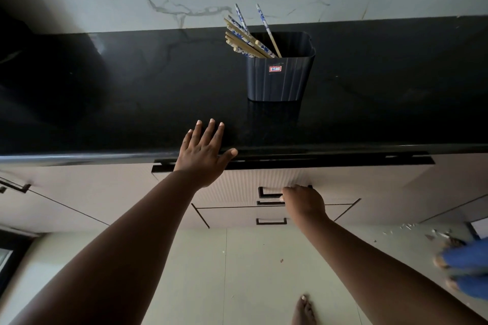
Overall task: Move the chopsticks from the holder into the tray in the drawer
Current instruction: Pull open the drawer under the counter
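Note:
A dark blue ribbed holder (280, 76) with a small red label stands on the black countertop (132, 103). Several wooden chopsticks (248, 39) with blue-and-white tops lean out of it to the left. My left hand (204, 155) lies flat with fingers spread on the counter's front edge, holding nothing. My right hand (303, 200) is curled around the black handle (266, 192) of the top drawer (264, 179), whose pale ribbed front sits just below the counter. The drawer's inside and any tray are hidden.
A second drawer handle (271, 221) sits lower down. A cabinet door with a black handle (15, 187) is at the left. A marble wall rises behind the counter. My bare foot (303, 310) stands on the tiled floor; blue slippers (464, 266) are at the right.

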Demonstrator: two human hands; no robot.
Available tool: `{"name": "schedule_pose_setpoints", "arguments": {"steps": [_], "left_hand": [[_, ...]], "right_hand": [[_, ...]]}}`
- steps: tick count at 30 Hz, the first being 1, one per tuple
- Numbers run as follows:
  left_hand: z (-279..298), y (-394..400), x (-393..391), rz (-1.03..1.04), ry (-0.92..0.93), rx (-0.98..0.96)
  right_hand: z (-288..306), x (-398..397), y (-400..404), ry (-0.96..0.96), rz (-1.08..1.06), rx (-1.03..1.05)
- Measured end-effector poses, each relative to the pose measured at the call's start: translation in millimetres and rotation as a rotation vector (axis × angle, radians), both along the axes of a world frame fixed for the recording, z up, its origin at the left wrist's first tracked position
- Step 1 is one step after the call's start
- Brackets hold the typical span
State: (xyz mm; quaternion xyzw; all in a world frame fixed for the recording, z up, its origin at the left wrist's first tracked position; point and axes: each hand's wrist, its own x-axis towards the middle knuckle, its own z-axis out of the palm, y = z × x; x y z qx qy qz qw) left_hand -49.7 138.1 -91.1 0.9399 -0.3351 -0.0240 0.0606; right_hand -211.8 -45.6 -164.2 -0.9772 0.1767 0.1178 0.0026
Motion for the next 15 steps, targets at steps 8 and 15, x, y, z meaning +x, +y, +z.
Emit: {"name": "schedule_pose_setpoints", "arguments": {"steps": [8, 15], "left_hand": [[3, -1, -4, 0.028, 0.004, -0.023], [3, -1, -6, 0.030, 0.017, -0.034]], "right_hand": [[-9, -91, 36, -0.099, 0.050, 0.164], [-8, -151, 65, 0.027, 0.047, 0.134]]}}
